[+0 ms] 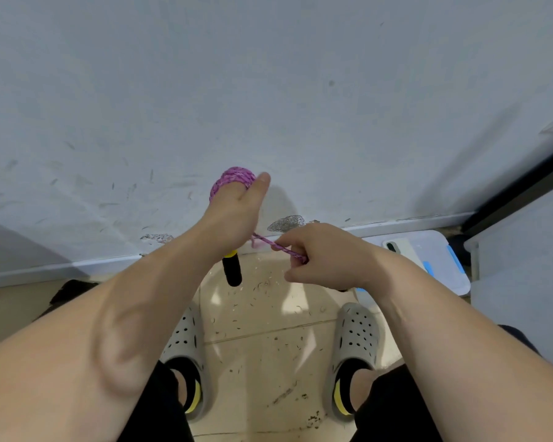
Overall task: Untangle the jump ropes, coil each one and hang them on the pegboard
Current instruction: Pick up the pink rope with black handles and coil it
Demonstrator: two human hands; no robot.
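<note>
A pink braided jump rope (233,178) is wound in several turns around the fingers of my left hand (237,212), which is raised with its thumb up in front of the wall. A black handle with a yellow collar (232,269) hangs below that hand's wrist. My right hand (320,256) pinches the free strand of the pink rope (284,248), which runs taut from the left hand's heel to its curled fingers. The rope's other handle is hidden. No pegboard is in view.
A scuffed white wall (268,90) fills the upper view, with a baseboard (77,266) below. A white plastic bin lid with blue clips (428,260) lies on the floor at right, a phone-like object (393,245) on it. My feet in grey clogs (186,346) stand on beige tile.
</note>
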